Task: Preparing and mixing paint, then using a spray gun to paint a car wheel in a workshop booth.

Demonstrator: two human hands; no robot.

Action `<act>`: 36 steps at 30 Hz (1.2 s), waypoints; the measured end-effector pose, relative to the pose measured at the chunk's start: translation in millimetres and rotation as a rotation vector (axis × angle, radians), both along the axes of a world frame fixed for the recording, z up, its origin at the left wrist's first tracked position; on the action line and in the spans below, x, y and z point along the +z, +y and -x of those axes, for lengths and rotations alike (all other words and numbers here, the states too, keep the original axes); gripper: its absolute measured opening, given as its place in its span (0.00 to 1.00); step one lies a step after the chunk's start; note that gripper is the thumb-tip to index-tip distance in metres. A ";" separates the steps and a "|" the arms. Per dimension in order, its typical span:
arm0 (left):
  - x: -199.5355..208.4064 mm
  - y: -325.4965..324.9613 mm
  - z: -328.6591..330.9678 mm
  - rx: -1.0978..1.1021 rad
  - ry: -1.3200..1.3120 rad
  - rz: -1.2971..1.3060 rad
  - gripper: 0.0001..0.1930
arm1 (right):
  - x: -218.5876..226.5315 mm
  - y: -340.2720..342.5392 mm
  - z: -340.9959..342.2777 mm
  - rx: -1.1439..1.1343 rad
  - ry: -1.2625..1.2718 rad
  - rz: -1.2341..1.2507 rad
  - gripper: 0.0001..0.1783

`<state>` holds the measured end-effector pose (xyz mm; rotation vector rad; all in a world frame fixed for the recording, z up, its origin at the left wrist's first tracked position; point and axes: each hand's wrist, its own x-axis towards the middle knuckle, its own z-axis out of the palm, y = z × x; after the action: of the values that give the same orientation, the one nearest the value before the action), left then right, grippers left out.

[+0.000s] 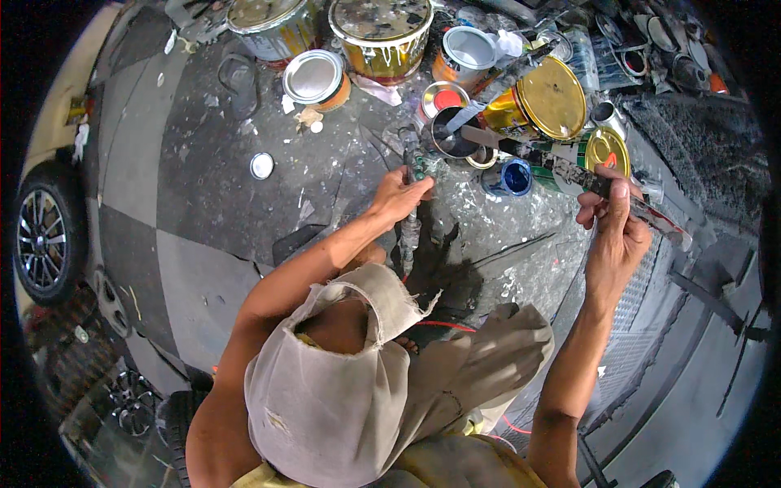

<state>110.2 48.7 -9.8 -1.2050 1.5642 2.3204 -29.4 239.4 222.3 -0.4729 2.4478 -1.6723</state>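
My left hand (400,198) is closed round a narrow, paint-smeared tool (410,232) that looks like a spray gun; its green-tinted part shows at my fingertips. My right hand (617,220) grips a long paint-crusted stirring stick (561,165) between thumb and fingers. The stick slants up to the left, and its flat end reaches over an open can with a dark inside (445,145). A pale strip (462,119) also leans in that can. Just right of it stand an open blue paint pot (514,176) and a yellow-lidded can (607,152).
Large paint tins (382,49) line the far side, with a gold-lidded tin (551,98) tilted near the stick. A white-lidded can (314,79) and a small round lid (261,166) are left of them. A wheel (45,232) stands far left. A red hose (443,324) runs near my knees.
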 end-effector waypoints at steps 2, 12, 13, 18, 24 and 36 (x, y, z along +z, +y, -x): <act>-1.6 -0.5 -0.1 -0.013 -0.007 0.007 0.16 | -3.2 2.6 1.5 -0.006 0.008 -0.003 0.21; -0.5 -13.0 -5.6 -0.046 -0.024 -0.016 0.18 | -62.7 30.4 31.1 -0.208 -0.008 -0.156 0.25; -1.6 -12.5 -7.1 -0.053 -0.021 -0.015 0.18 | -80.3 24.9 33.5 -0.178 0.010 -0.175 0.25; 4.6 -4.1 -13.5 -0.087 -0.003 -0.065 0.17 | -134.8 -6.2 37.5 0.030 -0.042 -0.362 0.26; 17.4 -4.4 -22.2 -0.146 0.041 -0.101 0.14 | -112.0 3.8 39.1 0.186 -0.191 -0.616 0.23; -1.8 5.8 -27.7 -0.244 0.094 0.086 0.15 | -28.1 -45.6 -1.8 0.511 0.493 -0.271 0.09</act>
<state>137.8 54.4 -11.6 -0.8736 1.7479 2.2025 -27.7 193.8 194.2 -1.4611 2.4884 -1.0903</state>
